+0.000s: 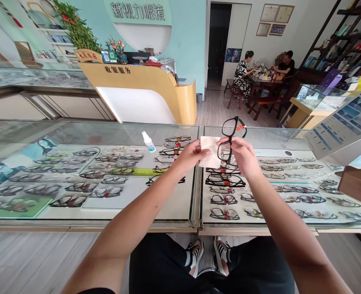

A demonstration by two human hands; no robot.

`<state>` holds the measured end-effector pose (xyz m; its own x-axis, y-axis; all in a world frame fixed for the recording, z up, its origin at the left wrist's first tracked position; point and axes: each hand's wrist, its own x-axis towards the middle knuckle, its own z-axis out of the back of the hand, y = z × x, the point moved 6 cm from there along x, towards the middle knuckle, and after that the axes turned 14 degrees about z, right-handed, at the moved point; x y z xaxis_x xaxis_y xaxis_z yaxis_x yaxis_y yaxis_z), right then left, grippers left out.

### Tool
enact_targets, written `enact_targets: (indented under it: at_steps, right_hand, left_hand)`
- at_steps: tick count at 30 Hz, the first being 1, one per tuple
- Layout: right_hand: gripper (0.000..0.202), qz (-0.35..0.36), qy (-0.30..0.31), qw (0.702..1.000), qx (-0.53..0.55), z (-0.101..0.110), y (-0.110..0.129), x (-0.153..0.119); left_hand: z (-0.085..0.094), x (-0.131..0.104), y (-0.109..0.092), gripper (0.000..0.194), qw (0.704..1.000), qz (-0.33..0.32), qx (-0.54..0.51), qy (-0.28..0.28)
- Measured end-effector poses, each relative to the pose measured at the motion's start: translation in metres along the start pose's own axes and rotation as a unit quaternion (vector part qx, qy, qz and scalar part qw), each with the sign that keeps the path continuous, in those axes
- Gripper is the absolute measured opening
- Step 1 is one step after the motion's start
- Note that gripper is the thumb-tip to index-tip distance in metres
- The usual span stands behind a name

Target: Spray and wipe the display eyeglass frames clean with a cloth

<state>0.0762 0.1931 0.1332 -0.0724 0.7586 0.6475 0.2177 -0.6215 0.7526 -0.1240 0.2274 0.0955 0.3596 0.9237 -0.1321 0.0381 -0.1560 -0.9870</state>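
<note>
A pair of black-framed eyeglasses (pixel 230 139) is pinched in my right hand (pixel 243 155), turned so that the two lenses stand one above the other. An orange-red label shows by one temple. My left hand (pixel 192 155) grips a white cloth (pixel 210 150) between thumb and fingers. The cloth's right edge lies close beside the lower lens; whether they touch I cannot tell. Both hands are above the glass display counter (pixel 122 132). On its top, left of my left hand, a small white spray bottle (pixel 149 142) with a blue label stands upright.
Rows of eyeglasses (pixel 225 179) lie inside the counter under the glass. A blue-and-white display board (pixel 346 122) and a brown object (pixel 358 185) stand at the right. Beyond are a wooden cashier desk (pixel 137 81) and two people seated at a table (pixel 261 79).
</note>
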Motion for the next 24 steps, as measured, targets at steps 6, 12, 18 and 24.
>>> enact_targets:
  at_steps: [6, 12, 18, 24]
  right_hand:
    - [0.018, -0.011, 0.028, 1.0, -0.004, -0.004, -0.002, -0.004]
    - [0.021, -0.019, 0.039, 0.999, 0.001, -0.006, -0.003, -0.005]
    - [0.024, -0.055, 0.095, 0.994, -0.007, -0.022, -0.004, -0.009]
    - [0.037, -0.059, 0.113, 0.991, -0.035, -0.032, -0.007, -0.011]
  left_hand:
    - [0.011, 0.002, -0.004, 0.089, 0.997, 0.02, -0.077, 0.008]
    - [0.009, 0.002, -0.008, 0.085, 0.994, 0.007, -0.105, 0.021]
    - [0.015, -0.002, -0.009, 0.069, 0.993, -0.031, -0.075, -0.084]
    - [0.014, -0.007, -0.012, 0.065, 0.99, -0.062, -0.038, -0.117]
